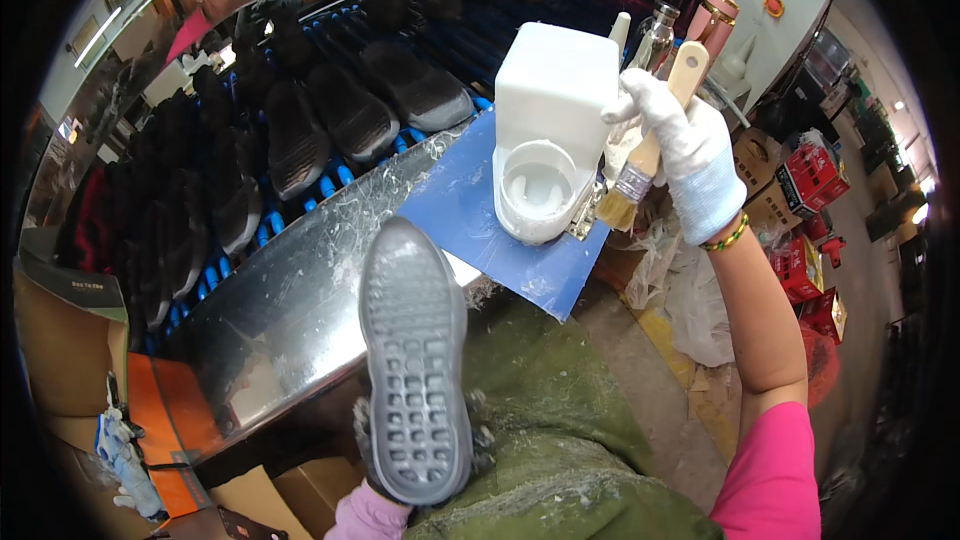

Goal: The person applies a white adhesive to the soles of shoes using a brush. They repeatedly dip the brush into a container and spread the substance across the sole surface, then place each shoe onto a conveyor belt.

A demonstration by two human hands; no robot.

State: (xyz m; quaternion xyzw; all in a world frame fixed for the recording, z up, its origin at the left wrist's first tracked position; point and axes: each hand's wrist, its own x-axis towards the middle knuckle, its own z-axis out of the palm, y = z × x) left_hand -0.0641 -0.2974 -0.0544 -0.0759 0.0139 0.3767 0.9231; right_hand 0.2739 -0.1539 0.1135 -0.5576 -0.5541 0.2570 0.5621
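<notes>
Two hands are at work over a metal bench. The left hand, in a dark glove, comes up from the lower edge and is closed around a grey sole, gripping it near the heel; the sole stands up toward the bench with its tread facing the camera, toe near the bench's edge. The right hand, in a white glove, is wrapped shut on the wooden handle of a brush. The brush tilts downward, its bristles hanging just beside the right side of a white tub, near the tub's round open cup, which holds a pale liquid. The tub stands on a blue sheet that lies on the bench's right end and overhangs its edge.

A green apron, smeared with white, covers the person's lap below the sole. Behind the bench, a conveyor with blue rollers carries rows of dark shoes. At its far side another person's gloved hand rests near the shoes. Bottles stand behind the tub. Cardboard boxes sit at the left, and red crates at the right on the floor.
</notes>
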